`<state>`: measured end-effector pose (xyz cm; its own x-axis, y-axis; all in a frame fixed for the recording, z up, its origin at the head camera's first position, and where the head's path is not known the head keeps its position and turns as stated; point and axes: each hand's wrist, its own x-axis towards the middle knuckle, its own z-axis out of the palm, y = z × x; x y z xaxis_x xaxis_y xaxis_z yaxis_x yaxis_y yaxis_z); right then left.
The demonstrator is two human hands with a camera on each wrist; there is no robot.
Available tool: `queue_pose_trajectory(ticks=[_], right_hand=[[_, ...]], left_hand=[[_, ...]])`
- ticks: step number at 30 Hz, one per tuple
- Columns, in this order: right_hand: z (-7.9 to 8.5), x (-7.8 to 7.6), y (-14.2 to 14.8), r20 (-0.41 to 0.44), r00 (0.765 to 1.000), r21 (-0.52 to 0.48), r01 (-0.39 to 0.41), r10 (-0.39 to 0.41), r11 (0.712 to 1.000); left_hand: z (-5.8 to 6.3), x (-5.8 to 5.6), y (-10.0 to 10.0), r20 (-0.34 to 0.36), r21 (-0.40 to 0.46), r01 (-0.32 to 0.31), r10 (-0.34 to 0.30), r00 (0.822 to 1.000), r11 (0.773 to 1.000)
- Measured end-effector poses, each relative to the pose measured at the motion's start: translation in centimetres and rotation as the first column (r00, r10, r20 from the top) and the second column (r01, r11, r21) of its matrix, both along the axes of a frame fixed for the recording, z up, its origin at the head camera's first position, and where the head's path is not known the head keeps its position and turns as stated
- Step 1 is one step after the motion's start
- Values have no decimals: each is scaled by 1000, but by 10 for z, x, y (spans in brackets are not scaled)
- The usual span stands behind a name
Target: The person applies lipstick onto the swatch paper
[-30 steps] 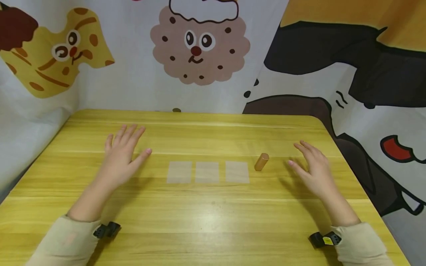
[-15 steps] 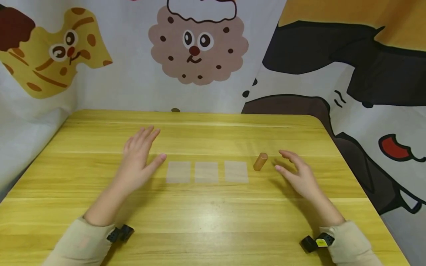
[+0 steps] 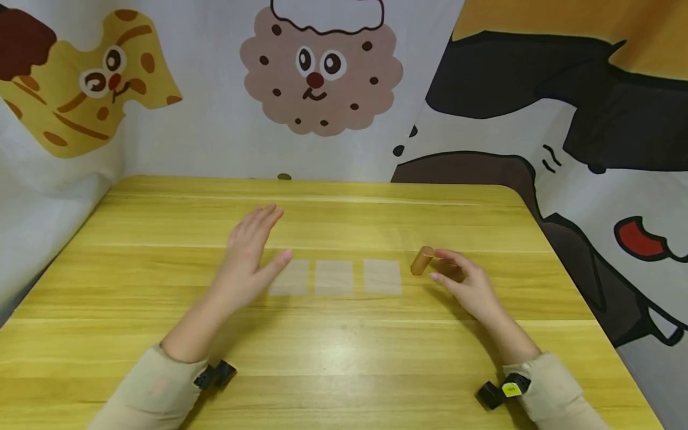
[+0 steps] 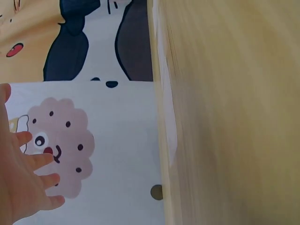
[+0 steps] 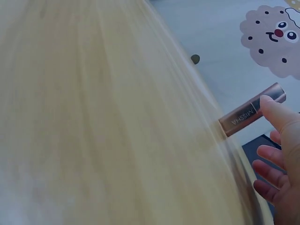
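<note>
A copper-coloured lipstick tube (image 3: 421,261) marked MISSHA stands upright on the wooden table, just right of three pale squares. My right hand (image 3: 472,288) is right beside it, thumb and index fingertips at its near right side, with a gap between them. In the right wrist view the thumb overlaps the upper part of the lipstick tube (image 5: 241,117), while the other fingers are bent loosely. Over the left pale square (image 3: 292,280) my left hand (image 3: 242,272) holds nothing, its fingers extended and thumb spread. The left wrist view shows those spread fingers too (image 4: 23,178).
The middle pale square (image 3: 334,278) and right pale square (image 3: 382,277) lie flat in a row on the table (image 3: 344,346). A cartoon-printed curtain (image 3: 209,137) hangs behind the table's far edge. Both wrists wear small black cameras.
My right hand has moved left, up to the lipstick tube, its thumb and index finger coming closer to it. The left hand has moved right, to the left pale square. The tube stays put.
</note>
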<state>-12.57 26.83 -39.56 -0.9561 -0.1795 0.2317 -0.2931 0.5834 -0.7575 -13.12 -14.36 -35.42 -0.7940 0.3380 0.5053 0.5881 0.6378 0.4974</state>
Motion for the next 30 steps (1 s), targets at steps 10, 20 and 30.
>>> queue_pose_trajectory(ticks=[10, 20, 30], right_hand=[[-24, -14, 6, 40, 999, -16, 17, -17, 1000], [-30, -19, 1, 47, 999, -19, 11, -10, 1000], [-31, -22, -5, 48, 998, 30, 35, -37, 999]], left_hand=[[1, 1, 20, 19, 74, 60, -62, 998, 995], [-1, 0, 41, 33, 71, 124, -127, 991, 990], [-1, -1, 59, 35, 125, 181, -187, 982, 975]])
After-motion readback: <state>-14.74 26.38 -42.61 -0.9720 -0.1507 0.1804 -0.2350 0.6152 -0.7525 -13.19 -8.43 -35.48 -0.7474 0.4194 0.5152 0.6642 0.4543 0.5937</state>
